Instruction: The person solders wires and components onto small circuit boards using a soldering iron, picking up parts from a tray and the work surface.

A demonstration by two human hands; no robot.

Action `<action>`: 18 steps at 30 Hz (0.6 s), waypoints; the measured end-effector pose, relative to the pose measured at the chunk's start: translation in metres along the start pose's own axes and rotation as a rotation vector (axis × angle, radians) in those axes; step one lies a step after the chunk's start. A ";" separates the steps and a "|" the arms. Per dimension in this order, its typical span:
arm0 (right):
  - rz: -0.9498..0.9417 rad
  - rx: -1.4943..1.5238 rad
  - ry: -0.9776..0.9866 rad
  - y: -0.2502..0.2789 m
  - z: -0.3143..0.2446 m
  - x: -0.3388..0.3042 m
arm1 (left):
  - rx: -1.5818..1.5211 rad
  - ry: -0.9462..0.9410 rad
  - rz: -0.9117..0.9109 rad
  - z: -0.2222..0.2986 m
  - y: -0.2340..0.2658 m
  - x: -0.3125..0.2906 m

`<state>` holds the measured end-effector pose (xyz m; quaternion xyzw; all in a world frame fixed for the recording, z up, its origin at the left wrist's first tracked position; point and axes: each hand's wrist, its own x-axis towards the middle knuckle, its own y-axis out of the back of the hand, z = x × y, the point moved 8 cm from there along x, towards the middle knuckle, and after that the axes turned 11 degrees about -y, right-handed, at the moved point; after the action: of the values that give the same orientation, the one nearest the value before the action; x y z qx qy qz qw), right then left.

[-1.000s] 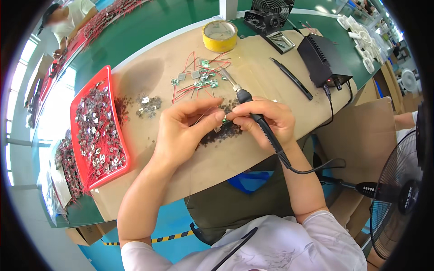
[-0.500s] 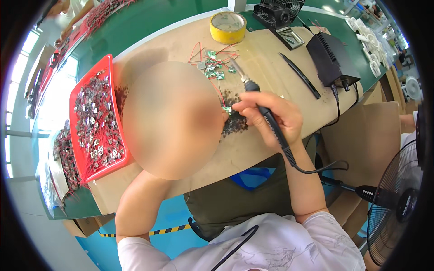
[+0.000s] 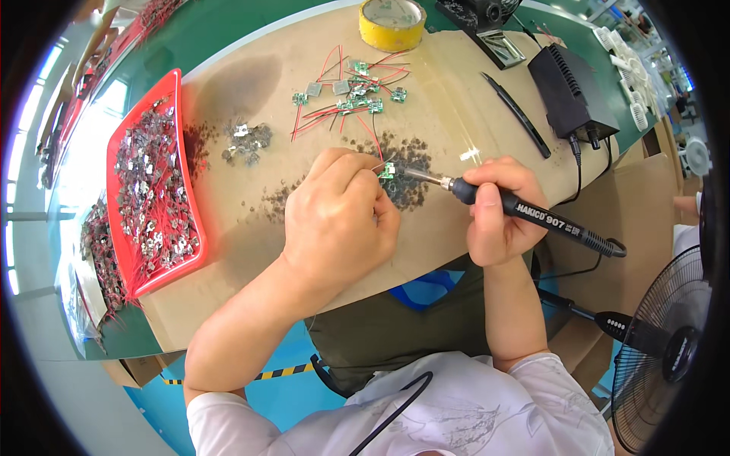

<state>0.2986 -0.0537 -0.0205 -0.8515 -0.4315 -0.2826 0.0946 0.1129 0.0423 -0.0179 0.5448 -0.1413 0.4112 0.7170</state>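
A soldering iron with a black handle lies in my closed right hand. Its metal tip points left and sits close beside a small green circuit board; whether they touch is too fine to tell. My left hand is closed in a pinch at that board's left edge, its fingertips partly hidden. A thin strand hangs below this hand. Beyond the hands lie several small circuit boards with red and black wires. Dark burn marks spot the brown board under the work.
At the left stands a red tray heaped with small wired parts. A cluster of small metal pieces lies beside it. Yellow tape, black tweezers, an iron stand and a black power unit sit farther off. A fan stands right.
The soldering iron has swung from pointing up and away to pointing left, its tip now beside the circuit board. My right hand has shifted slightly right and nearer. The left hand was blurred out before.
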 end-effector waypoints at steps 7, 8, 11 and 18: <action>-0.132 -0.096 0.071 -0.014 -0.008 0.005 | 0.019 -0.005 0.015 0.000 -0.001 0.001; -0.144 -0.119 0.076 -0.015 -0.008 0.006 | 0.018 -0.005 0.017 0.000 -0.001 0.001; -0.165 -0.150 0.082 -0.017 -0.010 0.007 | 0.025 -0.004 0.018 0.000 -0.002 0.002; -0.179 -0.155 0.116 -0.020 -0.008 0.007 | 0.041 0.021 -0.025 0.000 -0.003 0.001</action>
<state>0.2826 -0.0400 -0.0115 -0.7966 -0.4763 -0.3713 0.0278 0.1162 0.0426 -0.0192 0.5567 -0.1182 0.4108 0.7123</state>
